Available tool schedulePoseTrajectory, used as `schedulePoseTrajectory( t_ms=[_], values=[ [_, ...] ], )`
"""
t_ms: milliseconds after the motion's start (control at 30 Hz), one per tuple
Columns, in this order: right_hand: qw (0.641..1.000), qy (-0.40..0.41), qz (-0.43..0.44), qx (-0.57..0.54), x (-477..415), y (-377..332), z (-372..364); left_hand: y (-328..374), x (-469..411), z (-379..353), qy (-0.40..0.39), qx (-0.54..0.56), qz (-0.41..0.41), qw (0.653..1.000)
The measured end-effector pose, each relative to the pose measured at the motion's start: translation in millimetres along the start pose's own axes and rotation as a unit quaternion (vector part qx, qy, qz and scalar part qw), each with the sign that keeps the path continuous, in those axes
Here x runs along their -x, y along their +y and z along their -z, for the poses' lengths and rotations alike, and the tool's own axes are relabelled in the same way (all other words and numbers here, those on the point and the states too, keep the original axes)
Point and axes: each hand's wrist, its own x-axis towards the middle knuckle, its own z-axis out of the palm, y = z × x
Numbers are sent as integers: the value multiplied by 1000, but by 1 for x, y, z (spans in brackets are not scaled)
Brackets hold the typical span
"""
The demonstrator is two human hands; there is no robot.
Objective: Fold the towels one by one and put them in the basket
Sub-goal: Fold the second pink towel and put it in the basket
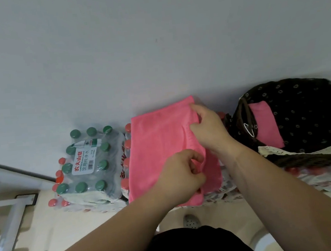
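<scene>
Head view. A pink towel (pixel 154 147) lies spread over packs of red-capped bottles (pixel 127 144), with its long axis running from the person toward the wall (pixel 152 45) and its far corner leaning slightly right. The left hand (pixel 183 176) has a narrow grip, fingers curled and pinching a fold near the towel's near right side. The right hand (pixel 210 128) grips the right edge farther back, bunching the cloth. To the left stands a shrink-wrapped pack of green-capped bottles (pixel 86 160); its label (pixel 82 162) reads "农夫山泉" in red and "饮用纯净水" beneath, with a barcode. Just right of the towel is the basket (pixel 306 110), lined in dark flowered fabric with a lace trim (pixel 275 151), holding one folded pink towel (pixel 267 127).
</scene>
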Motion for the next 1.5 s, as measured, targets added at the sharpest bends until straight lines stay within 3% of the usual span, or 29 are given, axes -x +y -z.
schedulePoseTrajectory(
  t_ms=[133, 233, 333, 433, 500, 567, 633, 733, 867, 1133, 1300, 1400, 1500],
  values=[
    [989, -36, -62, 129, 5, 32, 6, -4, -26, -34, -79, -56, -13, 995],
    [981, -67, -73, 167, 7, 41, 4, -10, -36, -38, -83, -93, -27, 992],
    [974, -53, -32, 218, 9, 41, 3, -21, -35, -23, -25, -118, -53, 991],
    [940, 8, 30, 339, 17, 39, -1, -42, -33, 3, 121, -179, -54, 975],
    [920, -8, 58, 387, 18, 36, -8, -59, -34, 20, 204, -244, -76, 945],
    [906, -58, 78, 411, 14, 36, -19, -76, -37, 31, 207, -321, -57, 922],
    [892, -109, 70, 433, 11, 41, -28, -91, -38, 36, 140, -375, -3, 916],
    [880, -127, 74, 452, 16, 56, -36, -118, -32, 33, 53, -423, 21, 904],
    [870, -121, 90, 469, 28, 66, -36, -131, -18, 25, 38, -429, 23, 902],
    [868, -141, 92, 467, 82, 76, -30, -138, 35, 13, 64, -443, -41, 893],
    [894, -120, 123, 413, 104, 84, -20, -123, 35, 25, 113, -420, -94, 896],
    [916, -41, 157, 368, 83, 76, -11, -109, 13, 37, 168, -386, -88, 903],
    [899, 9, 178, 399, 44, 63, -8, -95, -17, 52, 193, -386, -62, 900]
  ],
)
